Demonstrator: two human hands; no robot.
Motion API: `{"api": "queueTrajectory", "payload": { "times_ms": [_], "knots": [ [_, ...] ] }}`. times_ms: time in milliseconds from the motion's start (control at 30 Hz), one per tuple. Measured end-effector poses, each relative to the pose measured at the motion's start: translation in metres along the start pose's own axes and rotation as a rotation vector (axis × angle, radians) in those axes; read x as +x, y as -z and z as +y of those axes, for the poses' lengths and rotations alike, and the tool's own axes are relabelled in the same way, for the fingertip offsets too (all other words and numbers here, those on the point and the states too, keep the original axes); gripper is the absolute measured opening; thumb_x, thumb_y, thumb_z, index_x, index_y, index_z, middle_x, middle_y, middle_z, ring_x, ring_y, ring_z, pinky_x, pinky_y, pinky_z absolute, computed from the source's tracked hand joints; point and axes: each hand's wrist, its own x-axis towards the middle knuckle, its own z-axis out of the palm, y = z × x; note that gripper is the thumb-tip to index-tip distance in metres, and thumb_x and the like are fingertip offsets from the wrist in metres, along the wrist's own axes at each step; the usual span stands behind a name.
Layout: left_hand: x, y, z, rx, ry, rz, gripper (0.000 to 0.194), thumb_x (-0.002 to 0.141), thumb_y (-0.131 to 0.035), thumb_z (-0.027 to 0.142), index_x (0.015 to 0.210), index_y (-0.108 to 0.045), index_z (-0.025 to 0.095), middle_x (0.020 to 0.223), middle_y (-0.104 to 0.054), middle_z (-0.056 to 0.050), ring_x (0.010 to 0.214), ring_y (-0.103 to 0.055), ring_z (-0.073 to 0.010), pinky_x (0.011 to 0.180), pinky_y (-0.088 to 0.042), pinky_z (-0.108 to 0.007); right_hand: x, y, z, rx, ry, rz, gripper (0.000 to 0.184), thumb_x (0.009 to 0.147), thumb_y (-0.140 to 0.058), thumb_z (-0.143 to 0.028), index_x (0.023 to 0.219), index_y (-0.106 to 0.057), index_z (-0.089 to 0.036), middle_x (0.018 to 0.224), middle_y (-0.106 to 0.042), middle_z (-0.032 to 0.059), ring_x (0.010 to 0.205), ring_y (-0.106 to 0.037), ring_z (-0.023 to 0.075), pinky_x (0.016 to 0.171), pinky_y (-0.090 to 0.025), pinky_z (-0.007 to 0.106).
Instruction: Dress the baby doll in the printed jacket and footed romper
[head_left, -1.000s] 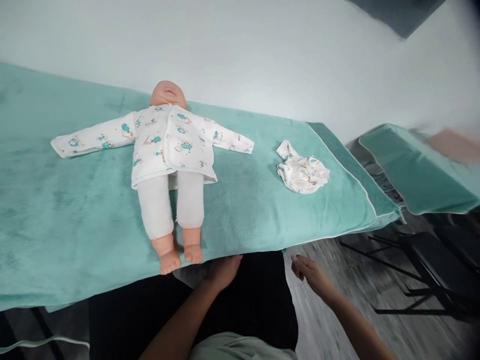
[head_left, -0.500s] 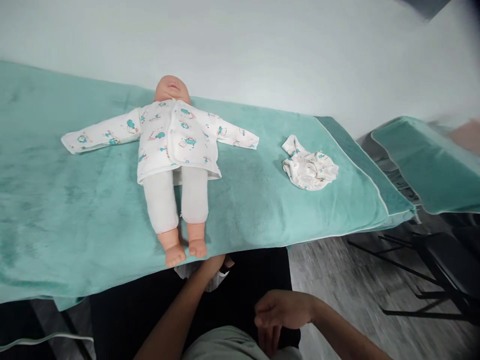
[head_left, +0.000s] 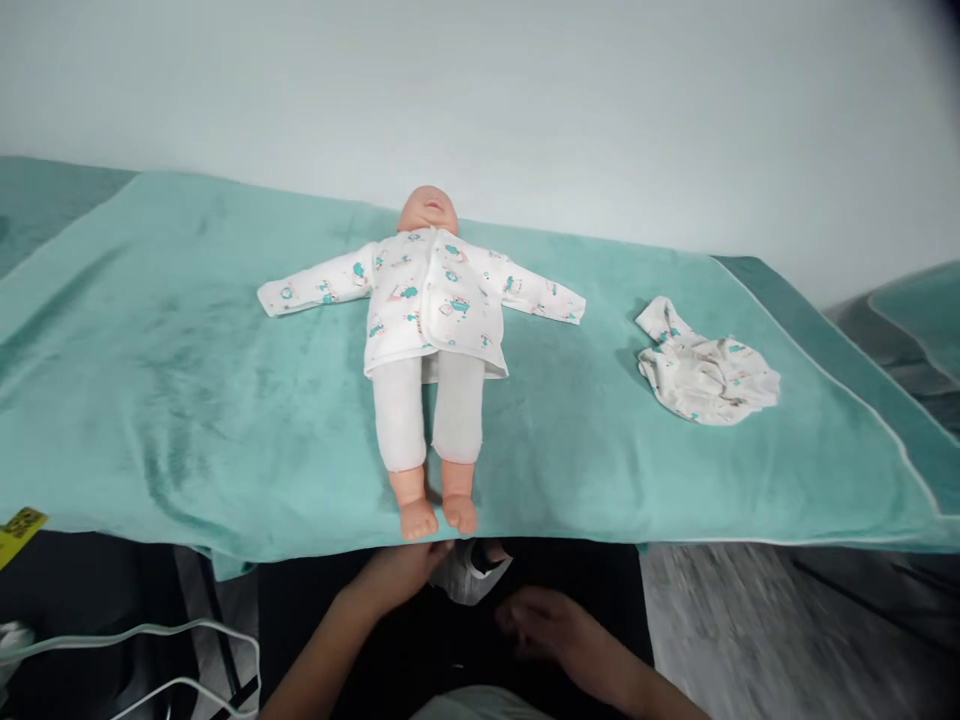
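My left hand (head_left: 401, 580) is at the front edge of the bed, below the doll's feet, its fingers closed on the side of a crumpled greyish see-through bag (head_left: 469, 578). The bag hangs over my dark lap, its upper part tucked by the bed edge. To its right, my right hand (head_left: 547, 625) is apart from the bag, its bent fingers smeared by motion. A baby doll (head_left: 431, 210) lies on its back with arms spread, in a white printed jacket (head_left: 435, 300) and white leggings (head_left: 400, 415); its feet are bare.
A crumpled white printed garment (head_left: 709, 375) lies on the green bed cover (head_left: 570, 450), right of the doll. Behind the bed stands a pale wall (head_left: 480, 100). At lower left are a white cable (head_left: 150, 630) and a yellow label (head_left: 21, 530). Another green-covered bed (head_left: 922, 320) is at right.
The view has turned left, so the bed and doll sit farther right. My right hand has moved up toward the bag. More of the bag shows beside my left hand.
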Motion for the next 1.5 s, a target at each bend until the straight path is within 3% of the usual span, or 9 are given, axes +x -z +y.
{"api": "queueTrajectory", "payload": {
  "times_ms": [133, 333, 433, 733, 833, 1000, 1200, 1367, 1500],
  "knots": [
    [-0.019, -0.001, 0.025, 0.019, -0.003, -0.263, 0.026, 0.095, -0.046, 0.034, 0.096, -0.070, 0.024, 0.099, -0.074, -0.006, 0.090, -0.068, -0.0241, 0.081, -0.052, -0.035, 0.010, 0.021, -0.018, -0.513, 0.257, 0.340, 0.028, 0.097, -0.045, -0.036, 0.099, -0.070, -0.024, 0.104, -0.068, 0.0076, 0.108, -0.060, 0.0274, 0.103, -0.040, 0.044],
    [-0.043, 0.044, 0.073, -0.245, -0.229, -0.245, 0.022, 0.093, -0.053, 0.028, 0.107, -0.070, 0.029, 0.109, -0.072, -0.002, 0.102, -0.066, -0.0183, 0.091, -0.049, -0.027, -0.027, 0.047, -0.085, -0.552, 0.250, -0.113, 0.027, 0.097, -0.048, -0.040, 0.109, -0.070, -0.031, 0.116, -0.069, 0.0026, 0.109, -0.062, 0.0234, 0.096, -0.048, 0.035],
    [-0.047, 0.083, 0.087, -0.445, -0.226, 0.020, 0.021, 0.095, -0.050, 0.031, 0.097, -0.071, 0.026, 0.094, -0.074, -0.003, 0.090, -0.068, -0.0162, 0.086, -0.051, -0.027, -0.036, 0.057, -0.114, -0.480, 0.356, -0.161, 0.030, 0.099, -0.046, -0.040, 0.105, -0.073, -0.030, 0.119, -0.069, 0.0032, 0.115, -0.061, 0.0229, 0.102, -0.045, 0.036],
    [-0.038, 0.101, 0.083, -0.650, -0.084, 0.365, 0.029, 0.094, -0.051, 0.039, 0.077, -0.064, 0.020, 0.067, -0.064, 0.001, 0.060, -0.058, -0.0111, 0.058, -0.049, -0.021, 0.007, 0.171, -0.135, -1.058, 0.513, 1.326, 0.045, 0.089, -0.055, -0.047, 0.124, -0.059, -0.018, 0.130, -0.058, 0.0164, 0.124, -0.048, 0.0371, 0.101, -0.039, 0.056],
    [-0.035, 0.099, 0.081, -0.571, -0.070, 0.402, 0.029, 0.094, -0.050, 0.040, 0.079, -0.064, 0.020, 0.068, -0.064, 0.001, 0.062, -0.058, -0.0117, 0.060, -0.049, -0.022, 0.011, 0.206, -0.137, -1.118, 0.293, 1.447, 0.035, 0.092, -0.048, -0.042, 0.108, -0.063, -0.014, 0.114, -0.063, 0.0192, 0.109, -0.056, 0.0366, 0.089, -0.044, 0.053],
    [-0.019, 0.099, 0.099, -0.382, -0.140, 0.375, 0.024, 0.095, -0.049, 0.038, 0.097, -0.068, 0.022, 0.085, -0.069, -0.002, 0.075, -0.063, -0.0150, 0.067, -0.051, -0.024, 0.001, 0.151, -0.155, -0.605, 0.506, 1.141, 0.030, 0.086, -0.054, -0.049, 0.090, -0.058, -0.020, 0.087, -0.065, 0.0067, 0.082, -0.060, 0.0232, 0.076, -0.048, 0.036],
    [0.003, 0.090, 0.135, -0.347, -0.260, 0.346, 0.035, 0.082, -0.066, 0.030, 0.117, -0.064, 0.023, 0.110, -0.069, -0.006, 0.100, -0.064, -0.0223, 0.087, -0.051, -0.033, -0.028, 0.030, -0.171, -0.490, 0.908, 0.160, 0.012, 0.095, -0.055, -0.035, 0.102, -0.057, -0.025, 0.117, -0.061, 0.0073, 0.109, -0.058, 0.0198, 0.093, -0.047, 0.033],
    [-0.012, 0.098, 0.130, -0.568, -0.148, 0.524, 0.010, 0.080, -0.058, 0.021, 0.075, -0.066, 0.020, 0.075, -0.068, -0.001, 0.073, -0.064, -0.0184, 0.070, -0.050, -0.028, -0.026, 0.020, -0.167, -0.579, 0.820, 0.305, 0.045, 0.083, -0.072, -0.038, 0.121, -0.052, -0.026, 0.106, -0.065, 0.0045, 0.095, -0.061, 0.0178, 0.080, -0.049, 0.027],
    [-0.026, 0.109, 0.121, -0.641, -0.050, 0.799, 0.013, 0.075, -0.062, 0.022, 0.087, -0.067, 0.021, 0.083, -0.069, 0.000, 0.079, -0.064, -0.0191, 0.070, -0.050, -0.027, -0.027, 0.017, -0.181, -0.749, 0.868, 0.027, 0.018, 0.089, -0.066, -0.037, 0.085, -0.063, -0.020, 0.077, -0.065, 0.0014, 0.077, -0.059, 0.0155, 0.078, -0.046, 0.029]
  ]
}}
